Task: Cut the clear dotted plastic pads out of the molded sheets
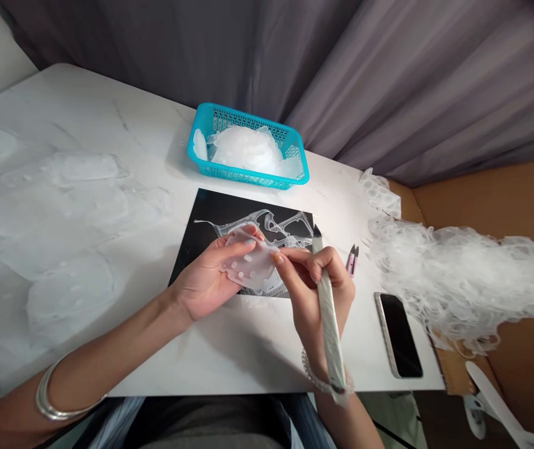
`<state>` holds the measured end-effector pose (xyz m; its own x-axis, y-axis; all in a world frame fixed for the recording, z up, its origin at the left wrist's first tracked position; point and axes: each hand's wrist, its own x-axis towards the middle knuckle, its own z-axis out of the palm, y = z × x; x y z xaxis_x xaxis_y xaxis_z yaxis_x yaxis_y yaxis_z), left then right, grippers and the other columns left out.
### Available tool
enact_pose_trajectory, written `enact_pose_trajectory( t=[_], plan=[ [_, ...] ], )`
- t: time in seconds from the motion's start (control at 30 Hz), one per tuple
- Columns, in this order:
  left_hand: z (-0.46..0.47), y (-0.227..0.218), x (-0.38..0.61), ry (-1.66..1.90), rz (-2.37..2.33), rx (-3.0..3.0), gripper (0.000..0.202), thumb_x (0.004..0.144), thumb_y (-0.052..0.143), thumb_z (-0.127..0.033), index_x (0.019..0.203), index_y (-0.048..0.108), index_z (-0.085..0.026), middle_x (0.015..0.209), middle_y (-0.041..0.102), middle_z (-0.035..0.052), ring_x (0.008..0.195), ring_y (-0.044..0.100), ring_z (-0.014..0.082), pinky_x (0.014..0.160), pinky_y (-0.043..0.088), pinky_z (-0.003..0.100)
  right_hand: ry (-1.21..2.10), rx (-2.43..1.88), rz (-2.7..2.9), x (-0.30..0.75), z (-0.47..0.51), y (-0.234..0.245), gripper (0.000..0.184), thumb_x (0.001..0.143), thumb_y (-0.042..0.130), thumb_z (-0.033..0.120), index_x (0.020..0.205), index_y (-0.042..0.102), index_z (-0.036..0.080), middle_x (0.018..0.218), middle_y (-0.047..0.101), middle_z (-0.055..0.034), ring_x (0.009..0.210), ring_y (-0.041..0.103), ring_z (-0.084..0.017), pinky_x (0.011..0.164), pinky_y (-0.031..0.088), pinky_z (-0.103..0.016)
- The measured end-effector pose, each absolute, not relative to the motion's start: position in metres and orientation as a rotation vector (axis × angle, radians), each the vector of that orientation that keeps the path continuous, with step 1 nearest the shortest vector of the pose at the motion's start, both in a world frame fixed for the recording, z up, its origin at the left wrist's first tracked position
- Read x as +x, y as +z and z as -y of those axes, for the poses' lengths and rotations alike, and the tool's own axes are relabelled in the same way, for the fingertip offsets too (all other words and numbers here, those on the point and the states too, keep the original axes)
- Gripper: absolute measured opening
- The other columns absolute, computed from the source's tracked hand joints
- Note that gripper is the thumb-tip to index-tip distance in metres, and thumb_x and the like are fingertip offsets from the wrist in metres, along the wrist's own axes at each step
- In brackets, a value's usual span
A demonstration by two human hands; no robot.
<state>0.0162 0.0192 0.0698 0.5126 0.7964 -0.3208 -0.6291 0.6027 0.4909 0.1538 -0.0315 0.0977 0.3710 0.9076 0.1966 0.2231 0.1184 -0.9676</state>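
My left hand (208, 277) holds a translucent silicone piece (252, 262) with small bumps, its fingers curled round the piece's left edge. My right hand (316, 284) grips a long white craft knife (329, 318) like a pen, and its fingertips also pinch the piece's right edge. Both hands hover over a black cutting mat (201, 231) on the white marble table (108, 187). Clear trimmed scraps (278, 226) lie on the mat behind the hands.
A turquoise basket (201, 128) with clear pieces stands behind the mat. Flat translucent sheets (68, 293) lie at the left. A phone (400, 333) and small snips (351, 259) lie right, beside a heap of white offcuts (458, 280) over a cardboard box (505, 193).
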Motion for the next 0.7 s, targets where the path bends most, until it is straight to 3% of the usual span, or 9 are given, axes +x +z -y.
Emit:
enact_pose_trajectory(
  t=[0.1, 0.23, 0.53, 0.7],
  plan=[
    [-0.02, 0.072, 0.017, 0.857, -0.518, 0.283, 0.015, 0.083, 0.07, -0.015, 0.096, 0.073, -0.023, 0.096, 0.071, -0.0026, 0.088, 0.067, 0.0113, 0.08, 0.054, 0.022, 0.756, -1.358, 1.061, 0.158, 0.029, 0.096, 0.046, 0.083, 0.075, 0.022, 0.069, 0.031, 0.024, 0.081, 0.077, -0.0001, 0.069, 0.064, -0.015, 0.064, 0.046, -0.031],
    [-0.023, 0.075, 0.017, 0.857, -0.462, 0.267, 0.028, 0.094, 0.057, -0.013, 0.117, 0.071, -0.019, 0.116, 0.073, 0.0028, 0.106, 0.067, 0.0132, 0.094, 0.053, 0.023, 0.82, -1.3, 0.942, 0.171, 0.023, 0.092, 0.044, 0.081, 0.075, 0.019, 0.072, 0.033, 0.024, 0.077, 0.074, 0.0022, 0.066, 0.062, -0.013, 0.065, 0.045, -0.029],
    [-0.024, 0.074, 0.017, 0.858, -0.455, 0.302, 0.032, 0.097, 0.051, -0.014, 0.125, 0.068, -0.017, 0.131, 0.068, 0.0053, 0.126, 0.059, 0.0169, 0.106, 0.048, 0.026, 0.838, -1.309, 0.886, 0.185, 0.022, 0.085, 0.043, 0.08, 0.075, 0.019, 0.075, 0.032, 0.025, 0.074, 0.072, 0.0021, 0.065, 0.062, -0.013, 0.064, 0.048, -0.028],
    [-0.025, 0.071, 0.018, 0.833, -0.539, 0.259, 0.037, 0.099, 0.051, -0.027, 0.134, 0.06, -0.023, 0.145, 0.057, 0.0039, 0.138, 0.048, 0.0206, 0.113, 0.042, 0.036, 0.531, -1.332, 0.969, 0.179, 0.024, 0.084, 0.042, 0.084, 0.073, 0.019, 0.074, 0.033, 0.025, 0.083, 0.075, -0.001, 0.075, 0.069, -0.016, 0.072, 0.053, -0.031]
  ],
)
